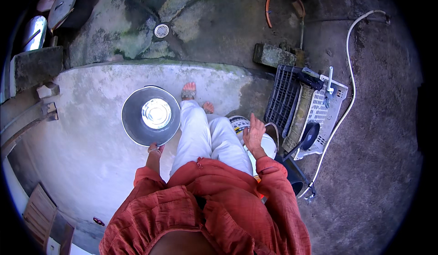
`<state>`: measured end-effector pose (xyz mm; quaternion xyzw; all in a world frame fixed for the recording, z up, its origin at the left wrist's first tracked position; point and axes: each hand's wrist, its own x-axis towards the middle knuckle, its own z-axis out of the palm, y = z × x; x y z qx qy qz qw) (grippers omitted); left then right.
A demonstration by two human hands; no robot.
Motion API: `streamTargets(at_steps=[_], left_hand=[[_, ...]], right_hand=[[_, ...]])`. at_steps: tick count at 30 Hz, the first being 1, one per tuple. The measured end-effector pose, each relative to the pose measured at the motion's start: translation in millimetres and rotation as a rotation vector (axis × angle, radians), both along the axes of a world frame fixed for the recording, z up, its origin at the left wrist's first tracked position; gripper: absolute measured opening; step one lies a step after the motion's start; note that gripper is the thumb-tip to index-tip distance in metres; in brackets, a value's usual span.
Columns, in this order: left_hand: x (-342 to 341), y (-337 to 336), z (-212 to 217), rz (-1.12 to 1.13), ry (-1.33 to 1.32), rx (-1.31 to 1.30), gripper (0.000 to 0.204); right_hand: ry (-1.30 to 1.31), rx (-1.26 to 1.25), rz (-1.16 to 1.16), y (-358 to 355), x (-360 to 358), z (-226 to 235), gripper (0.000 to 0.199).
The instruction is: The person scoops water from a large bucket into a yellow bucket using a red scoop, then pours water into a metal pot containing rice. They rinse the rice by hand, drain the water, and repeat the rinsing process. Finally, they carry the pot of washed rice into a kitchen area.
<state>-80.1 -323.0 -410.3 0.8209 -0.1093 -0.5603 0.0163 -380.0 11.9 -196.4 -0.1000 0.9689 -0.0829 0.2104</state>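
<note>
A deep grey metal bucket (132, 118) with a shiny round bottom hangs left of my legs, its mouth tipped up so that I see inside. My left hand (157, 148) grips its near rim, and most of the fingers are hidden by the bucket wall. On my other side, my right hand (255, 134) is over a white plastic bucket (269, 146), holding nothing visible, with the index finger stretched out. A second white bucket with dark print (238, 121) is just beyond that hand. Whether the right hand touches either bucket I cannot tell.
Plastic crates (284, 100) lean at the right, with a black pan (311, 135) against them. A pale hose (349, 58) curves along the right wall. Ahead, a step edge (159, 62) drops to mossy ground with a round drain (161, 31). A concrete block (273, 55) lies beyond the crates.
</note>
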Motion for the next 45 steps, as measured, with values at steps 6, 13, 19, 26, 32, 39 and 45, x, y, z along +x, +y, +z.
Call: streamTargets(at_steps=[6,13,19,26,32,39,45], left_hand=[[14,7,5,0.040,0.065,0.157,0.031],[42,5,-14,-0.039,0.344,0.179,0.027],[-101,-17,93,-1.487,0.178,0.353,0.032],[-189,-18,291,-2.502,0.341,1.218,0.039],[-213,-5,397,-2.545,0.465,1.257,0.039],[-275,29,460,-2.647,0.430,1.199,0.023],[-295,4,432,-2.588,0.440,1.201,0.030]], right_hand=[[-0.039,-0.487,0.102,-61,-5,9,0.055],[-0.162,-0.580,0.015,-67,-6,16,0.052],[-0.615,-1.058,-0.157,-87,-7,96,0.023],[-0.741,-1.862,0.837,-76,-38,326,0.010],[-0.283,-1.876,1.022,12,-25,398,0.006],[0.084,-1.760,0.885,89,4,423,0.006],[0.377,-1.792,0.793,101,6,431,0.006]])
